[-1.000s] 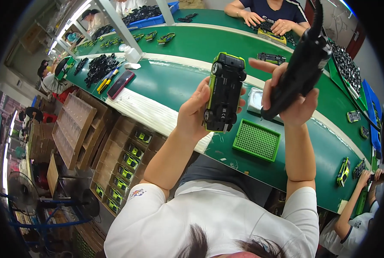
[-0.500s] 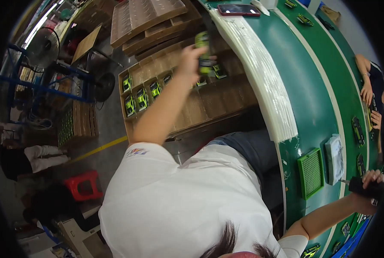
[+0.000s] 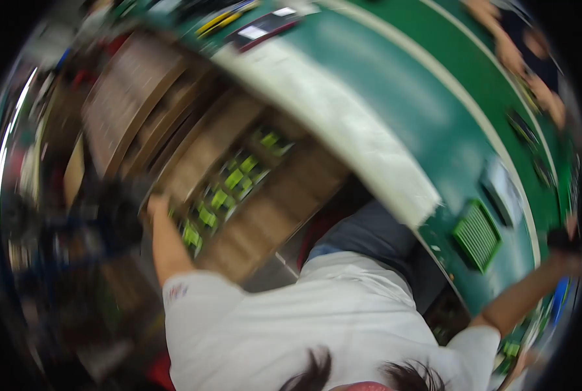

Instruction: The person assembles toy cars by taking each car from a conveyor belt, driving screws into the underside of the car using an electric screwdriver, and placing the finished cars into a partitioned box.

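Frame heavily motion-blurred; the view has swung again since half a second back.

Left hand (image 3: 155,205) now at left of centre, at the near edge of the wooden crate (image 3: 265,215) that holds rows of green-and-black toy cars (image 3: 229,189). Half a second ago this hand was up over the crate with a car in it; a second ago it held that car above the green table (image 3: 434,117). Now no car shows in the hand. Most likely it has been set among the others, but blur hides the fingers: cannot tell whether open or closed.

Right hand (image 3: 565,251) out at the far right edge, gripping a dark tool (image 3: 560,238), as before.

Green tray (image 3: 477,234) lies on the table, right of centre.

Reading: one car stowed, tool kept ready.
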Demonstrator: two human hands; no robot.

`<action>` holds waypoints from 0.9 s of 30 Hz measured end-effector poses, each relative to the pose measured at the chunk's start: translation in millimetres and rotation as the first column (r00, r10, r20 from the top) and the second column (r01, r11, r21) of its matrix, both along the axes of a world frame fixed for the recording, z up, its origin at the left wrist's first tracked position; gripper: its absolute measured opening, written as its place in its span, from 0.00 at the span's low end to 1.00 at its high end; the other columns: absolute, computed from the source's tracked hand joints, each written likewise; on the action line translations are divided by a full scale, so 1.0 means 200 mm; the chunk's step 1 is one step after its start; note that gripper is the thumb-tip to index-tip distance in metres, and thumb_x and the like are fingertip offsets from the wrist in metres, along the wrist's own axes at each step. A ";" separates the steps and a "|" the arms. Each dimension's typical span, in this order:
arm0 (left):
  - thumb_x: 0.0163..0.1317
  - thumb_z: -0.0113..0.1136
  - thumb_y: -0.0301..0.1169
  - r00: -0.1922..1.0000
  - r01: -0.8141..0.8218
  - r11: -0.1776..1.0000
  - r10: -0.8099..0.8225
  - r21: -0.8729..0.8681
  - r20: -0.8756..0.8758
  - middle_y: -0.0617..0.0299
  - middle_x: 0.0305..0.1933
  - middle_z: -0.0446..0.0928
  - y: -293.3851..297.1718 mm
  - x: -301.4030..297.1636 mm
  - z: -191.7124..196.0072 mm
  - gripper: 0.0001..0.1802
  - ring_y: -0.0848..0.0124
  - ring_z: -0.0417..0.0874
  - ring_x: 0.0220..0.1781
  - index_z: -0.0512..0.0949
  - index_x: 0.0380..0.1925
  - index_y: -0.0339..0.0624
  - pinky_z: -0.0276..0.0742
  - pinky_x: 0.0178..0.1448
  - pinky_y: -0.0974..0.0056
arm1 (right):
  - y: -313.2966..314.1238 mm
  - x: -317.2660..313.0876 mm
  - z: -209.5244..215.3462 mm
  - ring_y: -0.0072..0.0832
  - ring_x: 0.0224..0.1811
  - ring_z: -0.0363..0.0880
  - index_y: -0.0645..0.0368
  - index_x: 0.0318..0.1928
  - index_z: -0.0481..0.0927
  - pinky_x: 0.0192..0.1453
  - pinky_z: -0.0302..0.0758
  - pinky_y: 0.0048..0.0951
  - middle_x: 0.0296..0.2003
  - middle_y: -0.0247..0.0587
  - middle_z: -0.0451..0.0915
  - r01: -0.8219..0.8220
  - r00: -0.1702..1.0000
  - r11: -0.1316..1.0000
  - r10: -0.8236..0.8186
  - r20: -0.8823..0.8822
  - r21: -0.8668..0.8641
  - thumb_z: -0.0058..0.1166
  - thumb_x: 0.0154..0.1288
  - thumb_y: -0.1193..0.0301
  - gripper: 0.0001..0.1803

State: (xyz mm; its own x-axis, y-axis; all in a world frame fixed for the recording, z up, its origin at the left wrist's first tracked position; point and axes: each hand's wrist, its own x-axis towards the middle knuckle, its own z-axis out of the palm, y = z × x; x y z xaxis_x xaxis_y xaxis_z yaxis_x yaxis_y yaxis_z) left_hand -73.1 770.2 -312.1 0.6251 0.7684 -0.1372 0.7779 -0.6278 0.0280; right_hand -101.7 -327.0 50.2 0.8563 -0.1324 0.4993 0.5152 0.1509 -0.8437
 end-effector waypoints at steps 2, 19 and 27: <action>0.57 0.64 0.62 0.981 0.025 0.999 -0.032 0.038 0.193 0.37 0.60 0.76 -0.09 0.00 -0.20 0.50 0.45 0.79 0.61 0.68 0.63 0.26 0.78 0.60 0.50 | 0.09 -0.07 0.03 0.27 0.29 0.63 0.65 0.45 0.71 0.34 0.61 0.23 0.33 0.39 0.66 0.129 0.991 0.990 -0.130 -0.019 -0.050 0.55 0.58 0.45 0.32; 0.58 0.68 0.25 -0.502 0.864 -0.237 -0.466 0.444 0.729 0.52 0.52 0.82 -3.67 1.19 1.48 0.10 0.59 0.81 0.57 0.82 0.40 0.38 0.73 0.63 0.58 | 0.09 -0.18 0.06 0.36 0.25 0.76 0.67 0.41 0.77 0.31 0.72 0.32 0.32 0.55 0.81 0.352 0.885 0.907 -0.403 0.234 0.230 0.32 0.61 0.26 0.49; 0.44 0.77 0.39 -0.623 0.765 -0.601 -0.600 0.231 0.503 0.48 0.56 0.76 -5.12 1.40 1.25 0.28 0.51 0.73 0.63 0.74 0.43 0.41 0.68 0.66 0.51 | 0.06 -0.18 0.10 0.34 0.21 0.77 0.65 0.39 0.76 0.26 0.73 0.28 0.30 0.56 0.81 0.279 0.901 0.911 -0.358 0.246 0.304 0.28 0.63 0.27 0.48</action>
